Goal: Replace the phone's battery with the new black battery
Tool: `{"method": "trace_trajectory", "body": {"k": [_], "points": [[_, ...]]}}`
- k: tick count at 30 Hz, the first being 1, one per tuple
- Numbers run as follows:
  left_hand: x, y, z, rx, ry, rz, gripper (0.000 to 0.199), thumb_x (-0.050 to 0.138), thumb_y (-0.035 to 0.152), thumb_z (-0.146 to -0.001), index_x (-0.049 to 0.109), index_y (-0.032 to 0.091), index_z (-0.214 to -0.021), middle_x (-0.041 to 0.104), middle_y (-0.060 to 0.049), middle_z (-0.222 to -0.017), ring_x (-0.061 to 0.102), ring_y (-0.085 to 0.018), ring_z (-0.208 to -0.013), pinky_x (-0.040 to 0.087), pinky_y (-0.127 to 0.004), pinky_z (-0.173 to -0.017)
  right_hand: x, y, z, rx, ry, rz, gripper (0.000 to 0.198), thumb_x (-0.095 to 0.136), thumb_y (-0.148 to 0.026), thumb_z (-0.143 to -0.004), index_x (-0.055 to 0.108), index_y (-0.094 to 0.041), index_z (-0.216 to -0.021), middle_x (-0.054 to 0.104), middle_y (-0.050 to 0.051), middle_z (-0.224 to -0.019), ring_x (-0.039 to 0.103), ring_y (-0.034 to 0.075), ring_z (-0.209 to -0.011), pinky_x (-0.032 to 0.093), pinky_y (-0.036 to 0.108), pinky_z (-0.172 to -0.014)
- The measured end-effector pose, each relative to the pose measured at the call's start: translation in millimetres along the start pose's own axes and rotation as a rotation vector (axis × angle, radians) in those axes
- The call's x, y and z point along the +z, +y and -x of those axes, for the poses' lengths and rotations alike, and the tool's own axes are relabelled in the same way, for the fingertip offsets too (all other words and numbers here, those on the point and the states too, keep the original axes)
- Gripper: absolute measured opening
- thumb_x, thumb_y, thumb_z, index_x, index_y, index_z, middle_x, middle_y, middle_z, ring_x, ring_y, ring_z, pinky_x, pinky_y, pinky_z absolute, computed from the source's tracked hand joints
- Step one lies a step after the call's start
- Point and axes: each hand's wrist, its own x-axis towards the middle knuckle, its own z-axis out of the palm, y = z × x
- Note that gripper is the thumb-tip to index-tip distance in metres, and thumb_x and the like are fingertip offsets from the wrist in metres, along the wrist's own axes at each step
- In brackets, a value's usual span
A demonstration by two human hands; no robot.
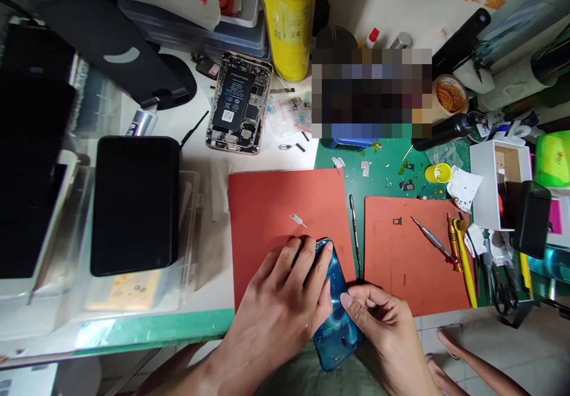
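A blue smartphone frame (pixel 337 330) with a glossy surface lies tilted at the front edge of the red mat (pixel 267 200). My left hand (pixel 287 292) is wrapped over its upper left side, fingers reaching to the top end. On the right edge, my right hand (pixel 378 313) grips the phone with the thumb on its face and the fingers curled beside it. Just beyond my left fingertips lies a SIM eject pin (pixel 297 220). A metal spudger (pixel 355 230) rests between the two mats. What lies under my left palm is hidden.
An opened phone with its battery showing (pixel 236 102) lies at the back. Tweezers (pixel 431 238), a yellow brush (pixel 465 265) and a small SIM tray (pixel 397 221) are on the right mat (pixel 383 283). A yellow spray can (pixel 289 28) stands behind; a black tablet (pixel 136 203) sits left.
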Motion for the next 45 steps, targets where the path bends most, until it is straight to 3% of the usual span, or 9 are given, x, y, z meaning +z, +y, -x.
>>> {"method": "trace_trajectory", "body": {"k": [24,37,45], "points": [[-6,-9,4,0.060,-0.105,0.027,0.040,0.057,0.022,-0.103,0.072,0.016,-0.139,0.070,-0.021,-0.140,0.070,-0.039,-0.123,0.065,-0.055,-0.094,3,-6,0,-0.014,0.000,-0.032,0.045,0.093,-0.058,-0.081,0.085,-0.015,-0.087,0.069,0.004,-0.068,0.057,0.012,-0.060,0.047,0.025,-0.058],[-6,-8,2,0.053,-0.103,0.029,0.038,0.057,0.019,-0.101,0.075,0.016,-0.134,0.071,-0.022,-0.134,0.071,-0.039,-0.119,0.067,-0.056,-0.091,3,-8,2,0.000,-0.006,-0.042,0.046,0.089,-0.062,-0.084,0.086,-0.016,-0.089,0.073,0.005,-0.071,0.062,0.014,-0.063,0.051,0.026,-0.060],[-7,-8,3,0.056,-0.100,0.042,0.038,0.058,0.019,-0.099,0.076,0.018,-0.132,0.070,-0.023,-0.134,0.070,-0.040,-0.119,0.067,-0.056,-0.090,8,-11,0,0.007,0.036,-0.012,0.051,0.092,-0.065,-0.077,0.085,-0.014,-0.083,0.072,0.005,-0.067,0.057,0.012,-0.058,0.048,0.024,-0.056]]}}
